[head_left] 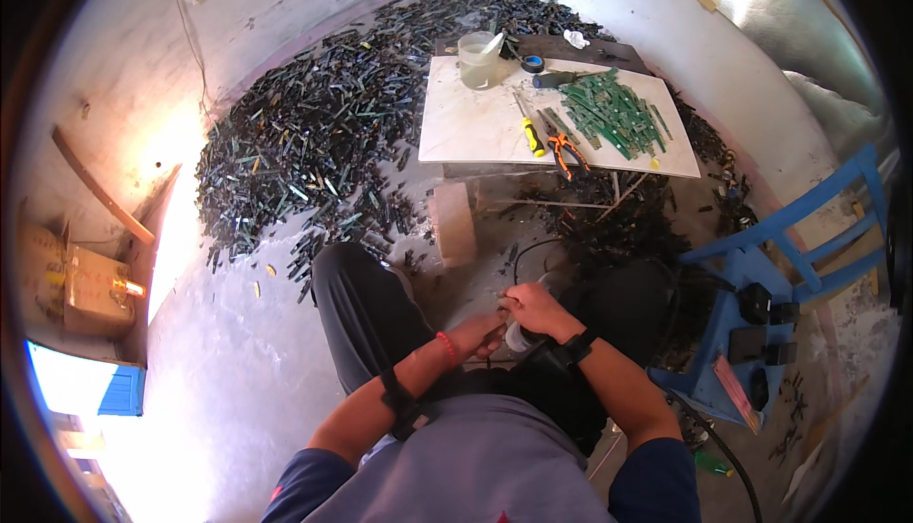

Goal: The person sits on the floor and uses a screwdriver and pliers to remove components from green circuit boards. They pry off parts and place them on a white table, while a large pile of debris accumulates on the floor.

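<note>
My left hand and my right hand meet in front of my lap, between my knees. The fingers of both are closed, pinched together around something too small to make out. A red bracelet circles my left wrist, and a black band my right one. Just below the right hand a pale round object partly shows; its kind is unclear. Past my knees, a low table with a white board top bears green circuit board strips, orange-handled pliers and a yellow-handled screwdriver.
A large heap of dark strips spreads over the floor left of and behind the table. On the table stand a cup of cloudy liquid and a tape roll. A blue chair holding black blocks is close on my right; a cable runs beside it.
</note>
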Demonstrator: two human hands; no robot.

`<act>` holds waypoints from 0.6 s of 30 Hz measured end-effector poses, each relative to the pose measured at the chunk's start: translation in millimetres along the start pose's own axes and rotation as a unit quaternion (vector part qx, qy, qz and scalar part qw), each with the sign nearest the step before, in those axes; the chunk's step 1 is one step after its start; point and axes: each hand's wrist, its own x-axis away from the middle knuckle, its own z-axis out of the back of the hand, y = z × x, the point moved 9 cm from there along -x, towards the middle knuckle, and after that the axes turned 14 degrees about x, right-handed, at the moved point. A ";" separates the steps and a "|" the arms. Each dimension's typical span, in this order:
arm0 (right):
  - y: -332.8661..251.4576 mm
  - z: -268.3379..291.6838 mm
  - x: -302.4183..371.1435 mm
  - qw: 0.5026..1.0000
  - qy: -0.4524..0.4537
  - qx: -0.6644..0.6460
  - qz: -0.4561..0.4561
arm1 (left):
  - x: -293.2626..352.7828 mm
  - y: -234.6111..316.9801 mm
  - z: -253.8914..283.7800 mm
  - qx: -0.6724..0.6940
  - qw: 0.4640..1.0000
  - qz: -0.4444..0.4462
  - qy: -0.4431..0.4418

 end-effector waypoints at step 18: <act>40.0 -13.3 -3.3 0.909 -0.029 -0.380 -0.169 | 11.1 44.0 -37.2 0.067 0.997 0.003 -0.035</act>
